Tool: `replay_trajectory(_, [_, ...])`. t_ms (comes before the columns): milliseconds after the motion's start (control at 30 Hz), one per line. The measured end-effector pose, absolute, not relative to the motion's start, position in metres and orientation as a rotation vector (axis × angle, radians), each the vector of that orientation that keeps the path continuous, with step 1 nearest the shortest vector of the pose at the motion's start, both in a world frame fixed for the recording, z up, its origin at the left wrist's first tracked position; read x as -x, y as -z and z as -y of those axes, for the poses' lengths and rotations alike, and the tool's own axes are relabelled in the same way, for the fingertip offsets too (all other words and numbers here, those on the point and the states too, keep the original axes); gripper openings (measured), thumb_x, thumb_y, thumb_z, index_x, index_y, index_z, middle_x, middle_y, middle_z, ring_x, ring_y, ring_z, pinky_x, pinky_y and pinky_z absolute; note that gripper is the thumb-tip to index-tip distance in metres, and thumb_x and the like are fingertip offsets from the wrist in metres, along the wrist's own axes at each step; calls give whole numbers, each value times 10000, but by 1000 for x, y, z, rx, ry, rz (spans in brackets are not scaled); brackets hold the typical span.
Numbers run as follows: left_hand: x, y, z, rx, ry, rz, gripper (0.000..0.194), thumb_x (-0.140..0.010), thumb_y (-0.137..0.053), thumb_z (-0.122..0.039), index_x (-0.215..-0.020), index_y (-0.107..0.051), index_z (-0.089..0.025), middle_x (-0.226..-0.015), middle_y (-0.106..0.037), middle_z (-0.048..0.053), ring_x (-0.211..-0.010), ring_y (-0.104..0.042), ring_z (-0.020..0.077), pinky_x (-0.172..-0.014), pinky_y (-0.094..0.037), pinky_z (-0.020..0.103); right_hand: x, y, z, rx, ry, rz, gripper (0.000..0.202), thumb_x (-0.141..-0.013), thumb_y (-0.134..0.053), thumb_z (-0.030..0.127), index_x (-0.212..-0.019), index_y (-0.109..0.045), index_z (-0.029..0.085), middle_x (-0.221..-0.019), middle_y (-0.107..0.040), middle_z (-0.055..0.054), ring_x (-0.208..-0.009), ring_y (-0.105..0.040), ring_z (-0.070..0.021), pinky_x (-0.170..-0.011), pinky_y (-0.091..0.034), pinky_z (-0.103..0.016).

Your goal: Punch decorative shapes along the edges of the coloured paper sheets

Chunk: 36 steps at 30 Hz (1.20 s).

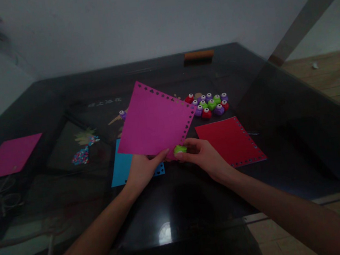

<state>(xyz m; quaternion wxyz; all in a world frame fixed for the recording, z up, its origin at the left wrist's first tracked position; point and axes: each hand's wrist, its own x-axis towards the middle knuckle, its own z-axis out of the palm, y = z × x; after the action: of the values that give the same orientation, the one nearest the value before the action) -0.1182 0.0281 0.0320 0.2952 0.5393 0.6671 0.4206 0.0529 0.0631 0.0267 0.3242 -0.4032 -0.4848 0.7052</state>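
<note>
A pink sheet of paper (pixel 154 123) is held up over the table, tilted, with small shapes punched along two of its edges. My left hand (pixel 144 167) grips its lower edge, thumb on top and the other fingers hidden beneath. My right hand (pixel 202 152) is closed around a green craft punch (pixel 180 150), which sits at the sheet's lower right corner. Partly under the pink sheet lies a blue sheet (pixel 120 170) with punched holes. To the right of my right hand lies a red sheet (pixel 225 139), punched along two edges.
Several red, purple and green craft punches (pixel 210 104) cluster behind the red sheet. One purple punch (pixel 122 115) stands left of the pink paper. Colourful paper bits (pixel 82 154) are piled at left, near another pink sheet (pixel 10 156). An orange-brown roll (pixel 199 55) lies at the back.
</note>
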Motion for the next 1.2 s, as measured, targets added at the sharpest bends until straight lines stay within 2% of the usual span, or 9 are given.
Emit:
replay_trajectory(333, [120,-29,-28,-1462,-1096,-1804,206,-708,-638,-389,-814,-669,-215,-751,-708,52,-956,-611,264,-912,-423,454,-53,-27,-62,1071,-1869,1242,300,-574,-793,286,-820,-650,191,-841,-688,-21,-771,-627,-164,-784,-473,-355])
replay_trajectory(800, [120,-28,-27,-1470,-1094,-1802,230,-721,-642,-374,-873,-661,-203,-832,-714,55,-973,-613,255,-931,-424,434,-53,-26,-62,1075,-1873,1203,336,-551,-806,291,-827,-650,178,-824,-679,-22,-755,-628,-160,-778,-500,-351])
replay_trajectory(1200, [120,-29,-27,-1488,-1105,-1758,206,-729,-632,-359,-883,-658,-224,-778,-708,44,-965,-620,253,-927,-427,438,-54,-28,-62,1071,-1885,1189,334,-544,-810,301,-813,-652,183,-809,-675,-23,-735,-632,-161,-762,-529,-364])
